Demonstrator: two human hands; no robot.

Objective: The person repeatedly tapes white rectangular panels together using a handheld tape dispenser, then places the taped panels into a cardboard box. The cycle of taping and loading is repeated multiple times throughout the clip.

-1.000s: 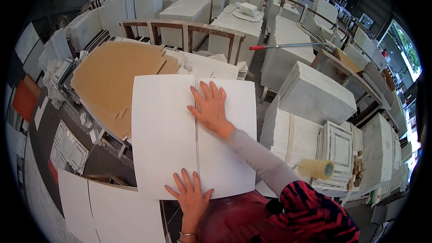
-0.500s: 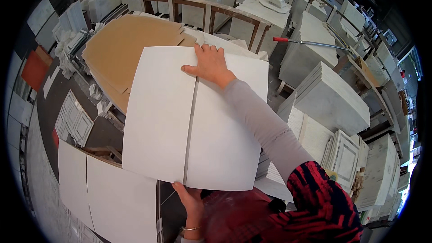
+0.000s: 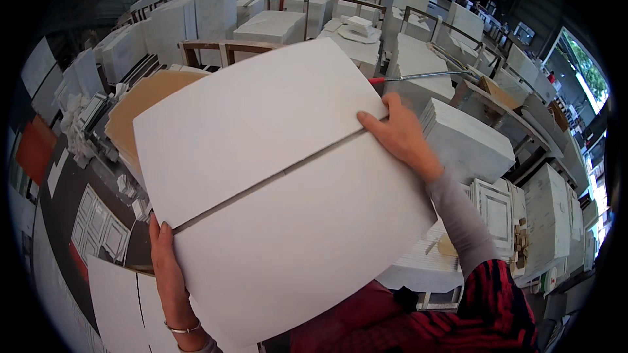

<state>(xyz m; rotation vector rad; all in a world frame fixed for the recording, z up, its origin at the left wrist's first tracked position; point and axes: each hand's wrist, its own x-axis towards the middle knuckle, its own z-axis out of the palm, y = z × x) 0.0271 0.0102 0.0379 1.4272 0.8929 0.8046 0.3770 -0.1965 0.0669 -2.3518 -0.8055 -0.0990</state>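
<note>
A large white board [image 3: 307, 209] fills the middle of the view, tilted, with a dark straight line running slantwise across it. Whether the line is a groove or a gap between two pieces, I cannot tell. At the line's lower left end, my left hand [image 3: 171, 281] grips the board's edge, thumb on the near face. My right hand [image 3: 404, 134] is closed over the upper right edge at the line's other end, thumb lying on the face. The fingers behind the board are hidden.
Brown sheets [image 3: 124, 114] show behind the board at left. White panels [image 3: 118, 294] lie at lower left. White slab stacks [image 3: 464, 140] and a grey rod [image 3: 425, 76] with a red end stand or rest to the right. Wooden frames [image 3: 229, 47] are beyond.
The white board has turned clockwise, its line now slanting up to the right. My right hand has moved right with it; my left hand has moved left and up, onto the line's lower end.
</note>
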